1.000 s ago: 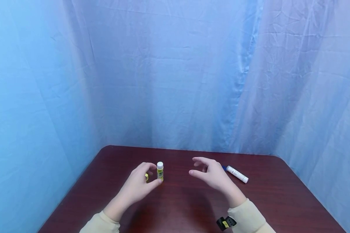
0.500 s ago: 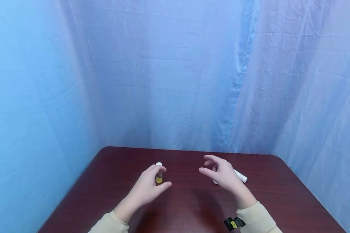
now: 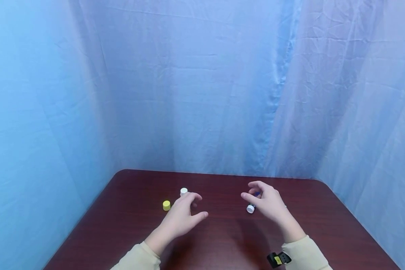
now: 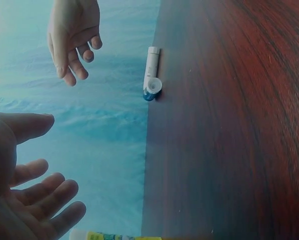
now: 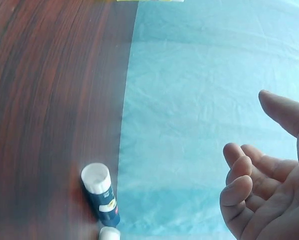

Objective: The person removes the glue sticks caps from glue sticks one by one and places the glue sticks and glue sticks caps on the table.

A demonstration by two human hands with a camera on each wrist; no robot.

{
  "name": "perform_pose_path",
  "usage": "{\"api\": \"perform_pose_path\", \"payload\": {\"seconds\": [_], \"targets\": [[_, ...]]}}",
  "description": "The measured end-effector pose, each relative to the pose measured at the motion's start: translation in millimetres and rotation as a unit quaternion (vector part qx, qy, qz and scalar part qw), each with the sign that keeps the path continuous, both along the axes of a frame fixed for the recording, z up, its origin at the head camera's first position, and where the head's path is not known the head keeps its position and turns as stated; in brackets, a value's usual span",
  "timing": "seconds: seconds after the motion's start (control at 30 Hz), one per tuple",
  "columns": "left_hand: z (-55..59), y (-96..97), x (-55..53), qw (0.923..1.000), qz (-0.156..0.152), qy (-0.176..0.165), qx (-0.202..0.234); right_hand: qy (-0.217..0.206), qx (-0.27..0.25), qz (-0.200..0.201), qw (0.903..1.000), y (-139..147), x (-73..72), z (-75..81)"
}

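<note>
My left hand (image 3: 182, 213) is raised with thumb and fingers spread, holding nothing. Just behind it stands a yellow glue stick (image 3: 183, 191) with a white top, its lower part hidden by the hand. A yellow cap (image 3: 166, 205) sits to its left. My right hand (image 3: 268, 202) is also held in the air, fingers loosely bent, nothing in them. Beyond its thumb lies a blue glue stick (image 5: 107, 205), its white end (image 3: 251, 209) towards me. A white glue stick (image 4: 152, 62) lies beside the blue one, mostly covered by my right hand in the head view.
The dark red wooden table (image 3: 216, 240) has rounded far corners. Light blue curtains (image 3: 202, 93) hang behind it and at both sides. A black strap device (image 3: 278, 259) is at my right sleeve (image 3: 305, 255).
Both hands have moved to the right. My left hand has passed in front of the yellow glue stick, uncovering the yellow cap. My right hand now uncovers the blue stick's white end.
</note>
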State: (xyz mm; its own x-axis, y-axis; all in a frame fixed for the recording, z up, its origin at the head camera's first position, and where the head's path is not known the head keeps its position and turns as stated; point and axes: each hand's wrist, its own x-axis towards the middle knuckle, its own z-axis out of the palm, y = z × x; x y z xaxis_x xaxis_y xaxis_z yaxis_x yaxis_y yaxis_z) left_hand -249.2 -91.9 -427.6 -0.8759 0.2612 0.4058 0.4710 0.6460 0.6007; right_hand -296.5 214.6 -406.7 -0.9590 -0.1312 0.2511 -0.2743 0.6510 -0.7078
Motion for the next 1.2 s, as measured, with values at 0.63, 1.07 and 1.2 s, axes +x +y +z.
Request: {"api": "perform_pose_path", "payload": {"seconds": [0.63,1.07,1.2], "targets": [[-14.4,22.8,-12.9,0.9992,-0.007,-0.036,-0.015,-0.042,0.033,-0.076,0.9957,28.4,-19.4,-14.4],[-23.4,34.2,-24.6,0.9977,-0.011,-0.062,-0.022,-0.084,0.054,-0.092,0.9908,31.5,-32.3,-25.2],[-26.4,36.5,-27.7,0.9969,-0.007,-0.074,-0.027,-0.088,0.066,-0.096,0.9892,29.5,-35.0,-28.0]]}}
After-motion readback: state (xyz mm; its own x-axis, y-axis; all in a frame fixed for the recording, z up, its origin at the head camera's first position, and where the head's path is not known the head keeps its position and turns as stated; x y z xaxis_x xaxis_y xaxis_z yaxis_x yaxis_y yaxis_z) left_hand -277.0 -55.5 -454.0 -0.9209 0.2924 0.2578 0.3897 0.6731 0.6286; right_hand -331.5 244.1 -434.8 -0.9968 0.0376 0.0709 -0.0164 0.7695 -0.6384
